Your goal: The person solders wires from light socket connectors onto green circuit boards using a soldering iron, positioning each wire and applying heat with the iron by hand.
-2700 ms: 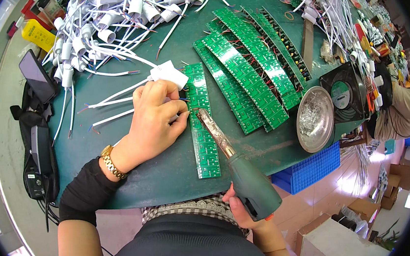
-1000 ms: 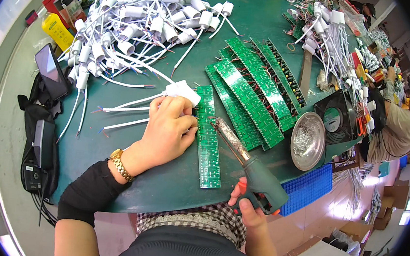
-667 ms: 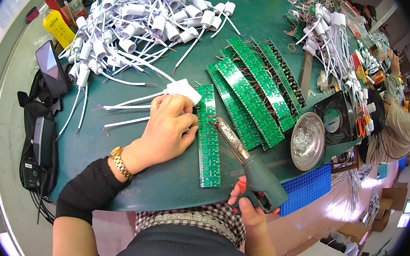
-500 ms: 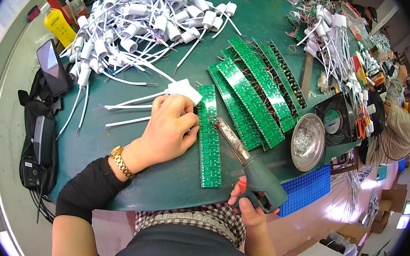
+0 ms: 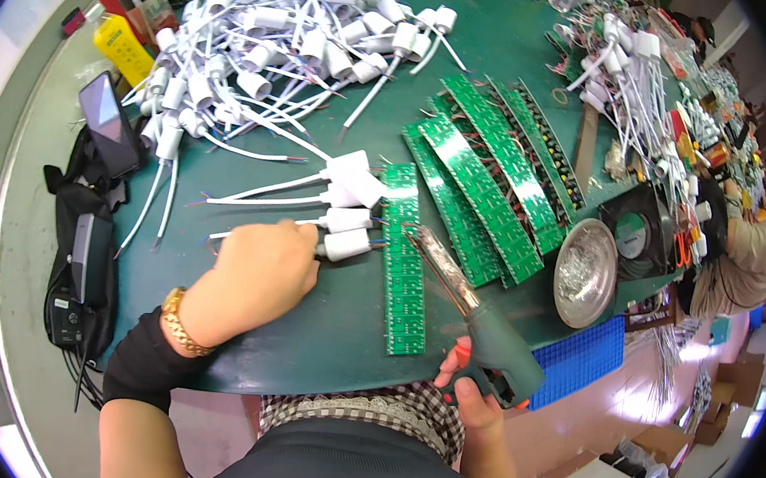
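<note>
My right hand (image 5: pixel 476 397) grips a dark green soldering gun (image 5: pixel 503 347) with a red trigger. Its metal tip is at the left long edge of a green circuit board strip (image 5: pixel 404 278) lying near the table's front. Several white lamp holders (image 5: pixel 347 245) lie side by side left of this strip, with thin wires reaching its edge. My left hand (image 5: pixel 265 269) is closed over the cable of the nearest lamp holder; its fingertips are hidden, so what they pinch does not show. White cables (image 5: pixel 262 198) of the other holders run left.
A big heap of white lamp holders (image 5: pixel 266 20) fills the back left. Stacked green board strips (image 5: pixel 485 189) lie right of the single strip. Beyond them are a metal bowl (image 5: pixel 572 285), a black fan (image 5: pixel 633 228) and another cable pile (image 5: pixel 617 54). A phone (image 5: pixel 110 121) stands at left.
My left hand has moved down and left from the lamp holders beside the strip, uncovering the nearer ones. The soldering gun keeps its place at the strip's edge. The view has shifted slightly.
</note>
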Demonstrator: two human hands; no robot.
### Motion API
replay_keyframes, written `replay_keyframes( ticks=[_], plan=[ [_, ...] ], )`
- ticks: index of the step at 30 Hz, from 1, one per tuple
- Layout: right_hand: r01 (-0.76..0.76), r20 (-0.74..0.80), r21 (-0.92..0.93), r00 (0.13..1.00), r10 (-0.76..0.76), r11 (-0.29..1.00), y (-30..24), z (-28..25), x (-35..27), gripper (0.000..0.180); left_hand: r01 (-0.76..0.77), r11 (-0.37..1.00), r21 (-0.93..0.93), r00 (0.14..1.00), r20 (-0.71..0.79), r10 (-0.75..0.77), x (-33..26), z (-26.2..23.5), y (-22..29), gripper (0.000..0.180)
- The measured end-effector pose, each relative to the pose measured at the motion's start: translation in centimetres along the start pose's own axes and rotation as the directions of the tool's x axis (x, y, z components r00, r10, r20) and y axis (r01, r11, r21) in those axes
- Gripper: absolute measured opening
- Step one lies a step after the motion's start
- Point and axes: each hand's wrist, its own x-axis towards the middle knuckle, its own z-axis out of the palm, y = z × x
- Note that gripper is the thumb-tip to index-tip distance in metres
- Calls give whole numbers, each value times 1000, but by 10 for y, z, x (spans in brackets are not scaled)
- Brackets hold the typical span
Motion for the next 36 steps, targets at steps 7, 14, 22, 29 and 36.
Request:
replay_keyframes(
  ticks=[7, 14, 22, 29, 36],
  plan=[
    [-12, -53, 29, 999, 13, 1000, 12, -7, -10, 57, -26, 982, 185, 949, -306, 82, 10, -13, 17, 12],
    [206, -135, 153, 973, -186, 967, 22, -6, -9, 54, -286, 948, 143, 872, -372, 319, 78, -11, -10, 36],
    [78, -113, 228, 992, -53, 970, 4, -10, 7, 60, 626, 776, 83, 717, -454, -530, 22, -18, -151, 38],
    [26, -75, 365, 997, 2, 931, 1, -17, 9, 54, 422, 866, -267, 718, -484, -499, 4, -5, -175, 18],
    [75, -64, 372, 996, -55, 925, 6, -19, 7, 54, 37, 998, -46, 719, -693, -59, 7, -49, -108, 19]
  ],
)
